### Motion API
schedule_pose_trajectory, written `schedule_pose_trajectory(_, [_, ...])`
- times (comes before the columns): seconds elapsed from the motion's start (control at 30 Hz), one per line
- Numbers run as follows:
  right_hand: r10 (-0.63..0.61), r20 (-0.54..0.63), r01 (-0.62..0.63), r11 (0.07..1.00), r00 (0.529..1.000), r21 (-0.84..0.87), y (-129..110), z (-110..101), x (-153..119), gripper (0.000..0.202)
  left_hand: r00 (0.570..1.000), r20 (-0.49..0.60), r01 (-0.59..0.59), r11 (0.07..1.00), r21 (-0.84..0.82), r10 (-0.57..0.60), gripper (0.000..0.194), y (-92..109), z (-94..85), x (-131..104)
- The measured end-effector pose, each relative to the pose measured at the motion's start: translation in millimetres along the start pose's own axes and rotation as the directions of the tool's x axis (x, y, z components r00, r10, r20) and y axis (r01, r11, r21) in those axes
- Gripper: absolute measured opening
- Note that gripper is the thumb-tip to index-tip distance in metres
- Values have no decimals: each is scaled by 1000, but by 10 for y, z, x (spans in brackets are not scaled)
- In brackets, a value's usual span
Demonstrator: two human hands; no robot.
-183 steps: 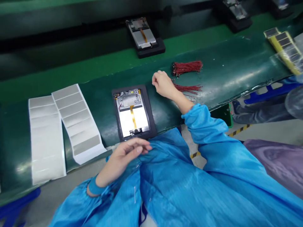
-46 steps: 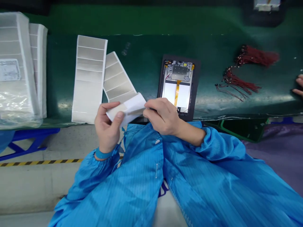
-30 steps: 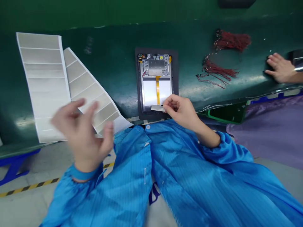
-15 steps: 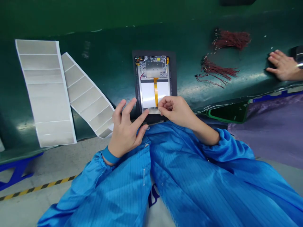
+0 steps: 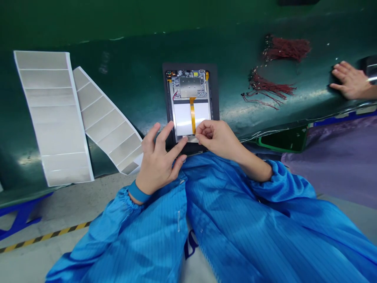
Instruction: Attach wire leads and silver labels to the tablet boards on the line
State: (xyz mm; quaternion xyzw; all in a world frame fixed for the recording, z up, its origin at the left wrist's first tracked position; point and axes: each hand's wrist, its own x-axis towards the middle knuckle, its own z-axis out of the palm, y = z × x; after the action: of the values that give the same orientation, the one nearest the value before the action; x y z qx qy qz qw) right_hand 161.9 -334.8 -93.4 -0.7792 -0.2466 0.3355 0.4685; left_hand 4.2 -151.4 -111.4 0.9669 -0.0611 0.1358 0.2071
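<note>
An opened tablet [image 5: 190, 87] lies in front of me, its circuit board at the far end. Its white battery [image 5: 183, 118] is crossed by an orange ribbon cable [image 5: 193, 116]. A small silvery adhesive strip [image 5: 191, 139] lies across the tablet's near end. My left hand [image 5: 159, 163] has its fingers spread, and its index fingertip touches the strip's left part. My right hand [image 5: 219, 137] is closed, with thumb and index finger pinching at the strip's right end; the fingers partly hide that end.
Two sheets of silvery stickers, a wide sheet [image 5: 55, 122] and a narrower sheet [image 5: 107, 118], lie on the green mat [image 5: 135, 78] at left. Bundles of dark red wires [image 5: 290, 49] lie at right. Another person's hand [image 5: 350, 80] rests flat at the far right.
Both hands stay almost in place at the strip; the left index fingertip has shifted slightly right along it. The whole view has drifted a little.
</note>
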Motion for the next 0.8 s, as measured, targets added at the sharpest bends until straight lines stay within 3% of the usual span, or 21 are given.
schedule_pose_trajectory(0.33, [-16,-38,13,996,999,-84,-39,28,-23,7,999,40,37,999,10,-38,52,-2,39,-15])
schedule_pose_trajectory(0.53, [-93,-62,64,930,994,-363,-105,76,-68,11,999,15,42,996,74,-44,53,33,63,-37])
schedule_pose_trajectory(0.63, [-85,-45,52,869,995,-493,-136,116,-81,26,999,2,46,993,109,-46,56,45,89,-62])
schedule_pose_trajectory(0.8, [-53,-10,36,786,999,-617,-138,169,-76,30,998,-39,57,992,117,-53,64,87,132,-97])
